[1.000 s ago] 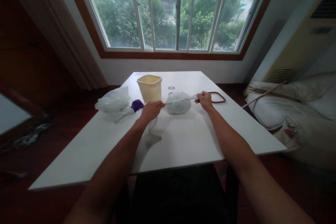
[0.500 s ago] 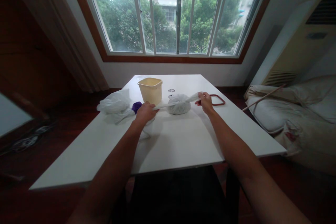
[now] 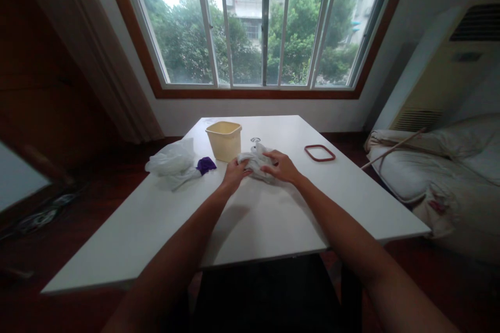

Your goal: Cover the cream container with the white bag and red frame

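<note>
A bunched white plastic bag (image 3: 255, 162) rests on the white table (image 3: 265, 223), between my two hands. My left hand (image 3: 235, 174) grips its left side, fingers curled against the plastic. From the right, my right hand (image 3: 282, 166) holds the bag with thumb and fingers bent around it. What the bag contains is hidden. Just behind my left hand stands a cream plastic bin (image 3: 224, 141), upright and without a lid. Left of the bin lies a crumpled purple cloth or bag (image 3: 205, 165), touching a second, loose white plastic bag (image 3: 172, 160).
A reddish-brown square ring (image 3: 320, 153) lies flat at the table's right. Past the right edge is a pale covered pile (image 3: 410, 161) with a stick (image 3: 394, 148) across it. The window (image 3: 261, 26) is beyond the table's far edge.
Both hands have moved inward. The bag's ends, stretched out to either side before, are now gathered in against its body. The red ring, partly behind my right hand earlier, shows fully.
</note>
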A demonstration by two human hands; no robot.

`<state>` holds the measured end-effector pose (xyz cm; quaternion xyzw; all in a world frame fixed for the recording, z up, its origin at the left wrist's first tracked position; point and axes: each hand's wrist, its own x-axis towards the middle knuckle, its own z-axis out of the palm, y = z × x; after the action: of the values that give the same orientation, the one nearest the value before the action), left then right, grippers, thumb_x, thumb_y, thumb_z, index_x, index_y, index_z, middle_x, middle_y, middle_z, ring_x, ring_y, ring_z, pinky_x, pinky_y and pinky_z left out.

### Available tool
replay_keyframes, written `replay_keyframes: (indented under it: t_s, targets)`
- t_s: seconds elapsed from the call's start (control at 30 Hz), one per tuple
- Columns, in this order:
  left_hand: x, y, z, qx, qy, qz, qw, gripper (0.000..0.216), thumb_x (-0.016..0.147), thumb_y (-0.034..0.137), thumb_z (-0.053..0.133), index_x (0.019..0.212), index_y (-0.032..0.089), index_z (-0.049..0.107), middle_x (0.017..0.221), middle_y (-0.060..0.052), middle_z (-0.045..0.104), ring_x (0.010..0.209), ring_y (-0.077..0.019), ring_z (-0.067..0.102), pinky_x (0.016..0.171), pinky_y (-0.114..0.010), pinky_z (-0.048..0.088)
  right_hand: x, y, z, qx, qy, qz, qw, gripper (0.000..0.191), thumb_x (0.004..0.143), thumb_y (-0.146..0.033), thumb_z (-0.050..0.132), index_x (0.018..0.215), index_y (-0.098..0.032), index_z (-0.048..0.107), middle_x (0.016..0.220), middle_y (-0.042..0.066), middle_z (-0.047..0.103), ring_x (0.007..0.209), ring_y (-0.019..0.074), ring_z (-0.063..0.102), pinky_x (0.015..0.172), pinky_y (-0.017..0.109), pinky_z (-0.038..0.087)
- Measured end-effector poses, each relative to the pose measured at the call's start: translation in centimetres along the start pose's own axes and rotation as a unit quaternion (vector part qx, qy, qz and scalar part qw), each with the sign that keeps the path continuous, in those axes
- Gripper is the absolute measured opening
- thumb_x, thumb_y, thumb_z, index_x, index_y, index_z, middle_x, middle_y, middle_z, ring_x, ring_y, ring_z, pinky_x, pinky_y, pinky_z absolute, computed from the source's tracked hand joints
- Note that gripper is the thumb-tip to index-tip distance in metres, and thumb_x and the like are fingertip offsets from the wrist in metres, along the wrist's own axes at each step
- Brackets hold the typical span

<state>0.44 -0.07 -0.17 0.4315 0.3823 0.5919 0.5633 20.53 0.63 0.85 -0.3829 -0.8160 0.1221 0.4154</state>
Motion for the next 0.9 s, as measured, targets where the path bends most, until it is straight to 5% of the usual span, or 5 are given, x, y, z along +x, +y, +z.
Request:
replay_keyframes:
  t_s: [0.17, 0.33, 0.53, 0.63, 0.9]
  targets:
    - [-1.4, 0.2, 1.5, -0.018, -0.092, -0.003, 0.996, 0.042, 0.071, 0.04, 0.076, 0.104, 0.016, 0.064, 0.096, -0.005, 0.069, 0.084, -0.0148, 0.065, 0.078, -0.029, 0.053, 0.1, 0.2, 1.5, -0.014, -0.02, -0.052, 0.998, 0.063, 0.083, -0.045, 0.07, 0.136, -0.016, 0.056, 0.133, 0.016, 0.063, 0.122, 0.0279, 0.058, 0.105, 0.042, 0.044]
    - [-1.9, 0.0, 1.3, 0.165, -0.119, 0.071, 0.977, 0.049, 0.088, 0.06, 0.053, 0.105, 0.016, 0.069, 0.1, -0.009, 0.068, 0.095, -0.022, 0.063, 0.085, -0.035, 0.053, 0.3, 0.9, 1.4, -0.004, -0.03, -0.029, 0.999, 0.027, 0.084, -0.022, 0.059, 0.107, -0.016, 0.071, 0.102, 0.008, 0.075, 0.091, 0.0211, 0.067, 0.085, 0.032, 0.05]
    - [-2.1, 0.5, 0.5, 0.463, -0.039, 0.275, 0.842, 0.045, 0.087, 0.039, 0.063, 0.129, 0.023, 0.063, 0.124, -0.01, 0.058, 0.09, -0.0182, 0.06, 0.087, -0.033, 0.051, 0.1, 0.5, 0.7, -0.027, -0.026, -0.034, 0.999, 0.029, 0.072, -0.006, 0.051, 0.084, -0.015, 0.076, 0.082, 0.005, 0.068, 0.072, 0.0164, 0.059, 0.071, 0.027, 0.044]
    - [-2.0, 0.3, 0.4, 0.499, -0.075, 0.282, 0.816, 0.051, 0.085, 0.029, 0.062, 0.136, 0.023, 0.057, 0.129, -0.01, 0.057, 0.083, -0.0153, 0.061, 0.086, -0.032, 0.052, 0.1, 0.1, 0.9, -0.023, -0.025, -0.046, 0.998, 0.031, 0.07, -0.004, 0.048, 0.078, -0.017, 0.075, 0.075, 0.002, 0.061, 0.068, 0.0145, 0.053, 0.068, 0.026, 0.041]
    - [-1.4, -0.5, 0.1, 0.515, -0.122, 0.313, 0.789, 0.049, 0.081, 0.012, 0.054, 0.13, 0.019, 0.058, 0.123, -0.009, 0.065, 0.11, -0.0223, 0.061, 0.1, -0.038, 0.048, 0.0, -0.1, 0.9, 0.133, -0.064, -0.076, 0.986, 0.029, 0.078, -0.008, 0.049, 0.088, -0.018, 0.075, 0.089, 0.004, 0.062, 0.083, 0.0163, 0.058, 0.08, 0.03, 0.045]
